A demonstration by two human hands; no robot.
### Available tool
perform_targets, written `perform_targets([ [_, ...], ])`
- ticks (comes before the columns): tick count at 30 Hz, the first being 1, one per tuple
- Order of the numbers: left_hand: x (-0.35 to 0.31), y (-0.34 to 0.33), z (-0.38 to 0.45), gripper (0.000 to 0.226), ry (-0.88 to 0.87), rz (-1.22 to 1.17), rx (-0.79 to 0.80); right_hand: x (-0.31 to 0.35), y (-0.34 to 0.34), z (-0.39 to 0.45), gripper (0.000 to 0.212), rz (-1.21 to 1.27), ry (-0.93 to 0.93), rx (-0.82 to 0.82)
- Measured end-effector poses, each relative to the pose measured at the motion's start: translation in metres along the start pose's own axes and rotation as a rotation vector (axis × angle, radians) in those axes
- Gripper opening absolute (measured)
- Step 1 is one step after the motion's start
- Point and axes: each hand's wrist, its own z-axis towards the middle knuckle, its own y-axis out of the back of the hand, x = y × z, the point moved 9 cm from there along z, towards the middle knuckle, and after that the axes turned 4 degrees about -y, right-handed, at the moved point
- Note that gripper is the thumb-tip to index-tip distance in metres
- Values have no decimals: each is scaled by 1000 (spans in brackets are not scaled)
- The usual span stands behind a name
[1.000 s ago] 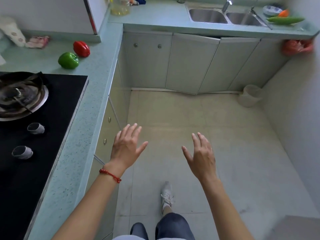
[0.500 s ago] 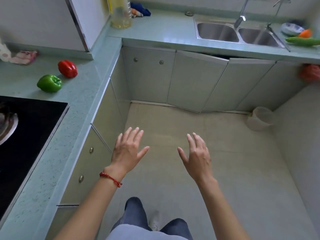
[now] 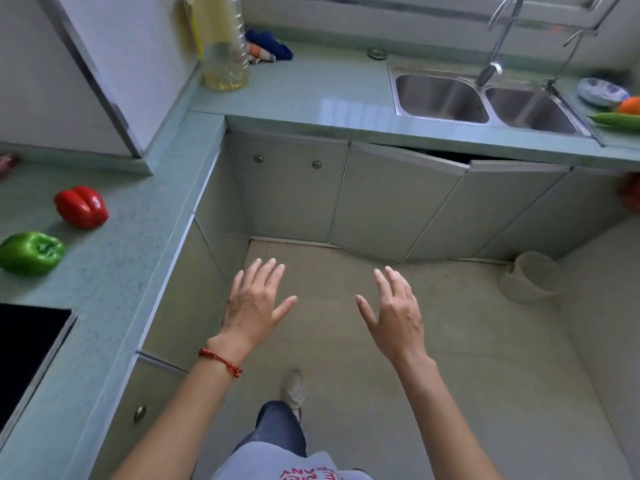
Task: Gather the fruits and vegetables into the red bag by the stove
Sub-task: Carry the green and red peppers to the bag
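"Anything in the bag yet?"

"I can't see inside it. That red thing (image 3: 631,194) at the right edge, under the worktop, may be the bag. The red pepper (image 3: 81,206) and green pepper (image 3: 32,252) lie on the counter (image 3: 114,271); a cucumber (image 3: 618,121) and an orange fruit (image 3: 629,105) sit beside the sink (image 3: 485,98)."

"And the hands?"

"Left hand (image 3: 254,306) and right hand (image 3: 394,311) are empty, fingers spread, over the floor. All four still need gathering."

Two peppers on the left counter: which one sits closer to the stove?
The green pepper. It lies toward the near end of the counter, closest to the black stove; the red pepper sits beyond it, nearer the wall corner.
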Motion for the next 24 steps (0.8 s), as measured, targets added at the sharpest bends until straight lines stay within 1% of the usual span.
perform_targets([
  [7, 37, 13, 96, 64, 18, 15, -34, 17, -12, 102, 57, 9, 6, -22],
  [12, 56, 16, 138, 63, 60, 24, -32, 31, -24, 153, 57, 20, 55, -15],
  [20, 92, 15, 186, 63, 211, 32, -46, 54, -59, 240, 57, 61, 179, 49],
  [24, 111, 20, 208, 62, 316, 31, -61, 77, -77, 287, 57, 88, 297, 98],
])
